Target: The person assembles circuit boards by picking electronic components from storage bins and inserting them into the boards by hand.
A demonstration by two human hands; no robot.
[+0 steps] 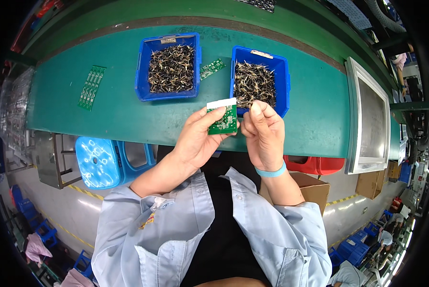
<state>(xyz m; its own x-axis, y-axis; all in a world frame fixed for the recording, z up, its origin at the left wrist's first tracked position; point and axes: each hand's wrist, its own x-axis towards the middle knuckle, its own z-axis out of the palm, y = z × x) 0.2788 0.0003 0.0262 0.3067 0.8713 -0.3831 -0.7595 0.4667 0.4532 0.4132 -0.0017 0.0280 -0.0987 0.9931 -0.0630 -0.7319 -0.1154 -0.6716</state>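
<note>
My left hand [198, 134] grips a green circuit board [229, 122] with a white strip along its far edge, the thumb lying on its face. Close beside the board's right edge is my right hand [264, 131], its thumb and index finger pinched together; whatever sits between them is too small to make out. Both hands are above the near edge of the bench. Just beyond the right hand stands a blue bin [285, 86] of small dark parts with thin metal leads. A second blue bin [141, 81] with similar parts stands further left.
Between the bins lies a green board strip [212, 69]; another green board panel [92, 87] rests at the left of the green bench [118, 112]. A framed screen [367, 115] leans at the right end. Below the bench are a blue stool [97, 162], a red stool [315, 165] and a cardboard box [312, 189].
</note>
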